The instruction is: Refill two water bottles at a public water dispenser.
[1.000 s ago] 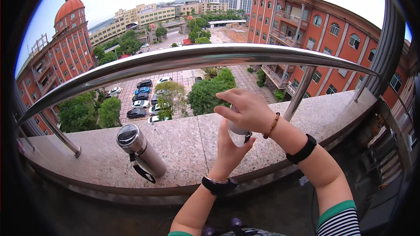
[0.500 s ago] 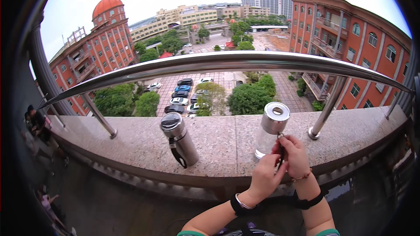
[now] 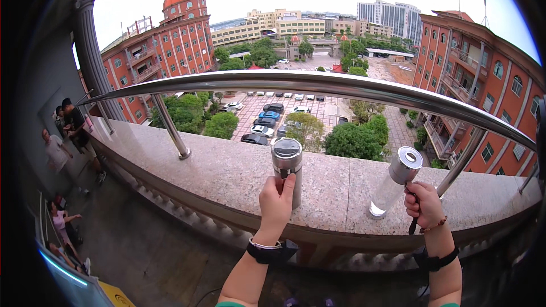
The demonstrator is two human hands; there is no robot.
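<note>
A steel thermos [image 3: 296, 192] with a dark-topped lid stands on the speckled stone ledge [image 3: 227, 167]. My left hand [image 3: 275, 206] is closed at its front, thumb on top, where the black carrying strap meets the collar; the fingertips are hidden. To the right, a clear bottle [image 3: 387, 194] with a silver lid has its base on the ledge. My right hand [image 3: 424, 207] is closed around the black strap [image 3: 413, 226] at this bottle's neck, and the strap's end dangles below the fingers. Black bands circle both wrists.
A polished steel railing [image 3: 318, 81] runs above the ledge, on posts such as the one left of the thermos [image 3: 170, 127]. Beyond it lies a parking lot [image 3: 239, 128] far below. Several people [image 3: 74, 128] are on the balcony at the left.
My left hand has left the clear bottle's strap and moved left to the steel thermos. My right hand stays at the clear bottle. The view has turned left.
</note>
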